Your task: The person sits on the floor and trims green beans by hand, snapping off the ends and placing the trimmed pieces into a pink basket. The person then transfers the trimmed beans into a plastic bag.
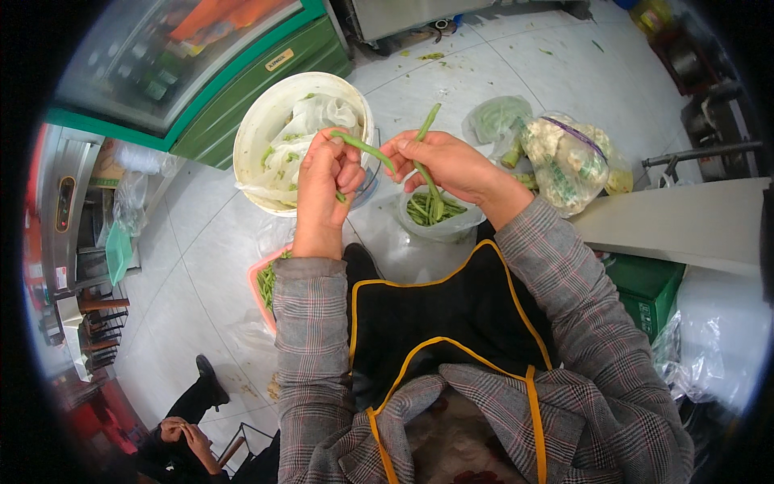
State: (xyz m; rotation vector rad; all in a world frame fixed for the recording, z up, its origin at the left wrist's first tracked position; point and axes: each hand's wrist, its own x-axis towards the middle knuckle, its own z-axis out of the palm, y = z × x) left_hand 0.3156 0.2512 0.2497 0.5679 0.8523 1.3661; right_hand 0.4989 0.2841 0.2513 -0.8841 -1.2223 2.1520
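My left hand (329, 172) holds a green bean (366, 149) between thumb and finger, and a short green piece shows lower in the same hand. In my right hand (444, 163) is another long green bean (428, 124), which sticks up past the thumb and hangs down below the palm. The fingertips of both hands are close together beside a white bucket (245, 133) with a plastic bag and green scraps inside. A plastic bag of green beans (450, 212) stands on the floor below my right hand. Partly behind my left sleeve, a pink basket (257, 281) holds green bean pieces.
Bagged cauliflower (565, 157) and a pale green plastic bag (499, 118) lie at the right, near a table edge (677, 212) and a green box (647, 290). A glass-fronted green cabinet (260, 91) stands upper left. Another person's hands (187, 432) are at lower left.
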